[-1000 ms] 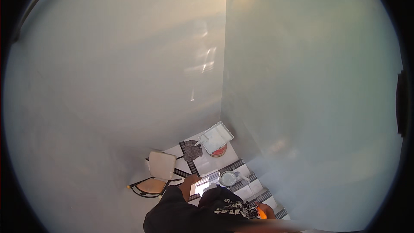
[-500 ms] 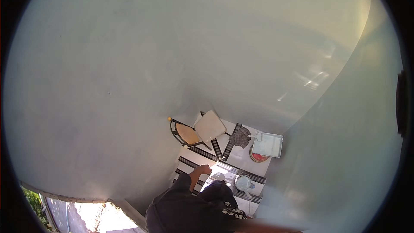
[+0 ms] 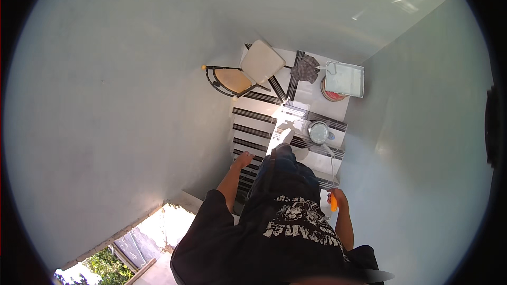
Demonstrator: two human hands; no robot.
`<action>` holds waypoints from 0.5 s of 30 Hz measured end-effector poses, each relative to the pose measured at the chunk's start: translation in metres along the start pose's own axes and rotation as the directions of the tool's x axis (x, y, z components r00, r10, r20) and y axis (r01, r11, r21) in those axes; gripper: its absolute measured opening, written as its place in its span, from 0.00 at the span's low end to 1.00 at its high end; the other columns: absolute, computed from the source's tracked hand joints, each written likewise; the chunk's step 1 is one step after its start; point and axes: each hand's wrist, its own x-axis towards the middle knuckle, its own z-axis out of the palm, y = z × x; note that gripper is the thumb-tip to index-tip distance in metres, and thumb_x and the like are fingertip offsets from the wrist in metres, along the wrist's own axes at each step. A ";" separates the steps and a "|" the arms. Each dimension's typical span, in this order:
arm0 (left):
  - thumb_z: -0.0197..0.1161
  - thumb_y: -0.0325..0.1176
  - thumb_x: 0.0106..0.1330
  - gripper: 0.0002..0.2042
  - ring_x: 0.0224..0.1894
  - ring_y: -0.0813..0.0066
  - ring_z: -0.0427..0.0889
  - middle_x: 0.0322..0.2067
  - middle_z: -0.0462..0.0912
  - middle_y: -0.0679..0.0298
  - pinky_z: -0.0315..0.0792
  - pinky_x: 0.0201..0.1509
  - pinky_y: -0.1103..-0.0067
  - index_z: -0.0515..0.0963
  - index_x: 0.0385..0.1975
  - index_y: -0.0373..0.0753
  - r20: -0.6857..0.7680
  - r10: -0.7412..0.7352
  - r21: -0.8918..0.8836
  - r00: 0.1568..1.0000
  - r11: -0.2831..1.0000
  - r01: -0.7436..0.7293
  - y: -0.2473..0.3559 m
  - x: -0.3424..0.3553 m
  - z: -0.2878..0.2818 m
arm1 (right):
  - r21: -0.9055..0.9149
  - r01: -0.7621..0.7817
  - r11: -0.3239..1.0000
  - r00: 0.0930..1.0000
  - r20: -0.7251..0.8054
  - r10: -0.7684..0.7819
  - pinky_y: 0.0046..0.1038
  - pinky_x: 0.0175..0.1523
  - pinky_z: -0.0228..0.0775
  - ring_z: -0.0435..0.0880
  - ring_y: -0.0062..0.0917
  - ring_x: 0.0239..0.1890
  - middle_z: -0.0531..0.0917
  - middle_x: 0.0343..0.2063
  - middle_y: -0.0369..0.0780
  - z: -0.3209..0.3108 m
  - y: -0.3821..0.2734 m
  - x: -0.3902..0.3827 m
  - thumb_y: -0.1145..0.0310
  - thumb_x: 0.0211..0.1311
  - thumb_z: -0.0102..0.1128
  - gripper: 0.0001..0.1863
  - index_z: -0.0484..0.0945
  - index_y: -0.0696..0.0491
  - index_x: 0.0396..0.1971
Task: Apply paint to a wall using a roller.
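My right hand (image 3: 340,197) hangs low beside my body, closed around the orange handle of a paint roller (image 3: 334,202). The roller's thin rod runs forward to a narrow whitish head, close to a round can of pale paint (image 3: 318,133) on the striped floor. On the left, my left hand (image 3: 243,159) hangs away from my side. Its fingers look curled in, and nothing shows in them.
A chair (image 3: 263,62) with a pale seat stands by the far corner. Right of it lie a dark checked cloth (image 3: 305,68) and a paint tray (image 3: 351,80) resting on a reddish round container (image 3: 332,95). Grey walls (image 3: 132,100) rise around. An opening shows daylight at lower left.
The view has tilted down, so the floor and its objects sit higher in the picture. My right hand and the roller have come into sight; my left hand has dropped beside me.
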 end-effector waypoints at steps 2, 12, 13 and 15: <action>0.52 0.54 0.65 0.28 0.54 0.50 0.75 0.48 0.78 0.46 0.68 0.55 0.66 0.72 0.50 0.30 -0.021 0.031 -0.090 0.999 0.995 -0.032 0.008 0.007 0.010 | 0.038 -0.035 0.999 0.999 0.005 0.035 0.29 0.20 0.66 0.70 0.24 0.14 0.70 0.16 0.37 0.000 0.000 -0.002 0.70 0.57 0.57 0.08 0.67 0.54 0.23; 0.54 0.49 0.68 0.21 0.34 0.75 0.73 0.34 0.77 0.64 0.69 0.43 0.76 0.74 0.45 0.36 0.065 0.010 -0.216 0.998 0.976 0.004 -0.031 0.006 0.008 | 0.006 -0.094 0.996 0.992 -0.079 0.094 0.27 0.23 0.71 0.72 0.21 0.19 0.72 0.20 0.36 0.000 -0.022 0.031 0.65 0.58 0.62 0.12 0.70 0.53 0.34; 0.54 0.50 0.67 0.21 0.36 0.75 0.75 0.35 0.78 0.63 0.69 0.43 0.76 0.74 0.47 0.36 0.097 -0.004 -0.229 0.995 0.973 0.027 -0.038 0.003 0.002 | 0.016 -0.072 0.997 0.994 -0.077 0.074 0.27 0.22 0.71 0.72 0.20 0.18 0.72 0.20 0.36 0.002 -0.023 0.036 0.63 0.58 0.62 0.13 0.69 0.53 0.36; 0.53 0.52 0.68 0.24 0.41 0.72 0.77 0.40 0.80 0.60 0.70 0.44 0.75 0.72 0.50 0.37 0.075 -0.011 -0.173 0.997 0.985 0.024 -0.051 -0.005 -0.011 | 0.061 -0.062 0.996 0.994 -0.086 0.067 0.27 0.21 0.70 0.72 0.20 0.17 0.72 0.20 0.36 0.004 -0.019 0.050 0.62 0.59 0.62 0.15 0.69 0.53 0.38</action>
